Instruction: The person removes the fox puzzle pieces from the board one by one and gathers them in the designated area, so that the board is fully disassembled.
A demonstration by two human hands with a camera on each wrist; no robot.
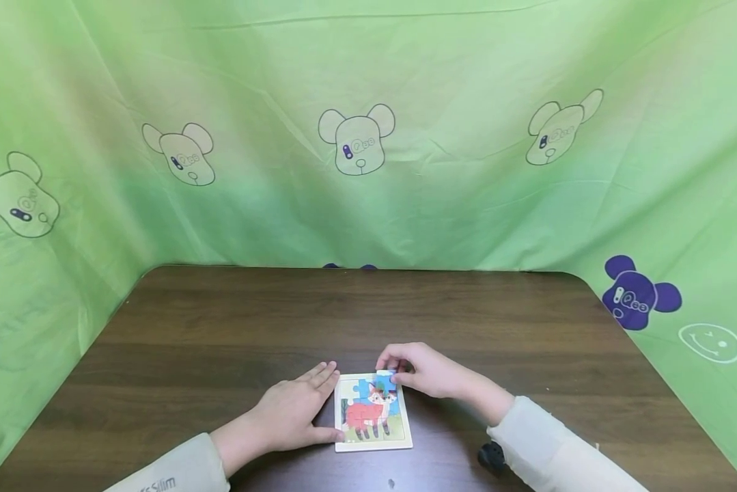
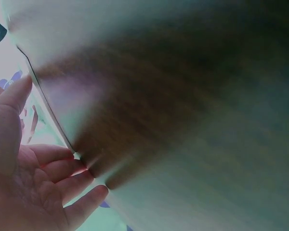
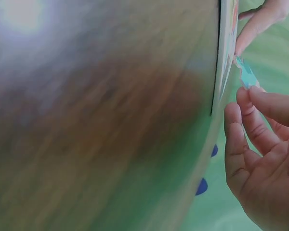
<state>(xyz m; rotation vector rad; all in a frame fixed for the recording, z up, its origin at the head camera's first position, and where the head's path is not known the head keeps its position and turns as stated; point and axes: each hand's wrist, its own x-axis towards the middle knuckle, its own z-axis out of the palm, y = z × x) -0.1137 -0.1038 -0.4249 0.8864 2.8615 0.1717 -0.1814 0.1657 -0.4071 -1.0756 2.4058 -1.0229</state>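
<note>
A small jigsaw puzzle in a pale frame (image 1: 376, 448) lies near the front of the table, with a red four-legged animal pictured on it. My left hand (image 1: 289, 415) rests along its left side, fingers extended and thumb at the lower left corner. In the left wrist view the left fingertips (image 2: 104, 188) lie against the table by the frame's edge. At the upper right corner, my right hand (image 1: 428, 372) pinches a blue jigsaw piece (image 1: 385, 380) between thumb and fingers. The right wrist view shows that piece tilted, above the frame's face.
The brown wooden table (image 1: 251, 314) stretches out beyond the puzzle. A small black object (image 1: 492, 456) lies beside the right sleeve. Green cloth (image 1: 270, 205) printed with bear heads surrounds the table on the back and sides.
</note>
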